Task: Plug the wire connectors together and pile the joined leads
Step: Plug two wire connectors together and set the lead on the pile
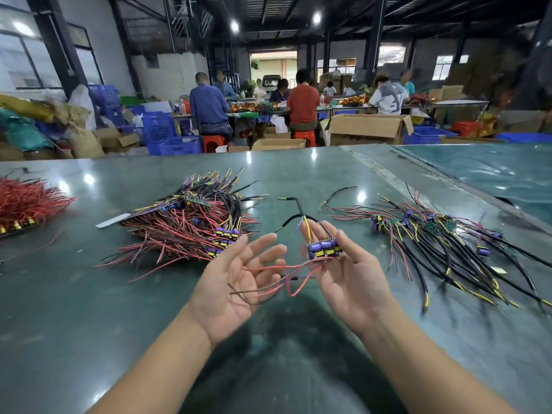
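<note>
Head view: right hand [348,273] fingers [310,234] cradle purple-capacitor wire leads [324,249]; left hand [236,282] open, beside them.

There is one view only, from a camera on the person's head. It looks forward and down, close over the table [89,294], which fills the lower frame. The wide lens bends the edges, and the far hall shows along the top.

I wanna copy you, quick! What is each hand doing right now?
Left hand: open, palm up, red wires lying across its fingers.
Right hand: holding a small board with purple parts against its fingers.
</note>
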`<state>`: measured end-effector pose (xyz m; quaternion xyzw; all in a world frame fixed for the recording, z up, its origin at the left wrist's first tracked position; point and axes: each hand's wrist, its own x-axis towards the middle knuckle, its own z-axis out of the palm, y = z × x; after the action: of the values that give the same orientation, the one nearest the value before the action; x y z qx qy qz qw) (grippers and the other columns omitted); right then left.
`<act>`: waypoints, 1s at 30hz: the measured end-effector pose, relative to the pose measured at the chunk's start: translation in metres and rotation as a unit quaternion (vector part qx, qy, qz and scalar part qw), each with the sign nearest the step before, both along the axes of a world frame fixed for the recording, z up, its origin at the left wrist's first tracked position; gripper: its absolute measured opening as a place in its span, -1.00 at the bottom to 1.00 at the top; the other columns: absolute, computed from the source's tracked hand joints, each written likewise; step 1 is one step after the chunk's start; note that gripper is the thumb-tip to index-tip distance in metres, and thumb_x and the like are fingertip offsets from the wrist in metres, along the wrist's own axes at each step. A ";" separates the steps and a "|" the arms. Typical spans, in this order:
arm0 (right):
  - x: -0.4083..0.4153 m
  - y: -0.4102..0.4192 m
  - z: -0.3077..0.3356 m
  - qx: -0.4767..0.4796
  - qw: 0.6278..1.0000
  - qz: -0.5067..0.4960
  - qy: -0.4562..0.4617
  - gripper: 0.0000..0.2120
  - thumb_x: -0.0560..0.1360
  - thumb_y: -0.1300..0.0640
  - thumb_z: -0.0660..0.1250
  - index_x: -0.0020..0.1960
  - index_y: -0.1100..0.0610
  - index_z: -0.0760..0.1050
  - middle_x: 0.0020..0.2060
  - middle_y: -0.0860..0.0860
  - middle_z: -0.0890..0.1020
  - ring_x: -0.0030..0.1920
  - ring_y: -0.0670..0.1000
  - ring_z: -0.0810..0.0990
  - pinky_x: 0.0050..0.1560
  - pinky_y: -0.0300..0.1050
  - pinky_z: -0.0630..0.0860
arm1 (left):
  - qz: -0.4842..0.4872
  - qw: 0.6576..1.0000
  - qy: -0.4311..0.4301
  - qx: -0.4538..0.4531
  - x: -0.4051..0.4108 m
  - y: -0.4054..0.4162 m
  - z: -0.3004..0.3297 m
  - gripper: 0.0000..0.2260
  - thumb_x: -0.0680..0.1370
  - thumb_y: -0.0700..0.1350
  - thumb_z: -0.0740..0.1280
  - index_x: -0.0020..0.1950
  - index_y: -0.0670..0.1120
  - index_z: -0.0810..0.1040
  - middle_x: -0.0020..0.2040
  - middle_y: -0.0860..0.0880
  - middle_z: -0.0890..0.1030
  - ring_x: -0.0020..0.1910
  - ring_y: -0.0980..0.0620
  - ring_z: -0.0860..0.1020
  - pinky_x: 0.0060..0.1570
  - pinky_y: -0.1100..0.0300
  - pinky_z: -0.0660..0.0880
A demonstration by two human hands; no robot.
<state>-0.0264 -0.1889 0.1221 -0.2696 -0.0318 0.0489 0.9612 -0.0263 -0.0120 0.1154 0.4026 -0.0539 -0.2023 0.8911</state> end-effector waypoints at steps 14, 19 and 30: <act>-0.007 0.022 -0.012 -0.189 0.981 -0.043 -0.028 -0.72 0.55 0.26 0.22 0.25 0.13 0.45 -0.15 0.01 0.60 -0.28 -0.01 0.47 -0.27 -0.20 0.50 | -0.004 0.973 -0.096 0.212 -0.005 -0.015 -0.018 -0.78 0.36 -0.13 0.52 -0.05 -0.16 0.63 -0.13 -0.12 0.67 -0.20 0.05 0.63 -0.17 0.24 0.58; -0.006 0.018 -0.015 -0.383 0.911 -0.102 -0.111 -0.76 0.50 0.31 0.33 0.14 0.12 0.52 -0.28 0.01 0.59 -0.25 -0.08 0.57 -0.14 -0.22 0.52 | 0.085 0.944 -0.152 0.280 -0.002 -0.010 -0.021 -0.74 0.33 -0.17 0.52 -0.06 -0.27 0.61 -0.13 -0.16 0.67 -0.15 0.01 0.59 -0.06 0.20 0.52; -0.001 -0.001 -0.019 -0.308 0.946 0.049 -0.090 -0.79 0.29 0.21 0.41 -0.09 0.26 0.59 -0.29 0.12 0.64 -0.29 0.00 0.60 -0.10 -0.18 0.59 | 0.010 0.933 -0.209 0.291 -0.004 0.003 -0.012 -0.84 0.34 -0.13 0.48 -0.09 -0.09 0.71 -0.08 -0.09 0.70 -0.09 0.08 0.63 -0.08 0.31 0.51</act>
<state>-0.0273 -0.1898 0.1028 -0.5540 -0.1148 0.0794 0.8208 -0.0301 -0.0091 0.1031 0.6784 -0.1733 -0.1112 0.7053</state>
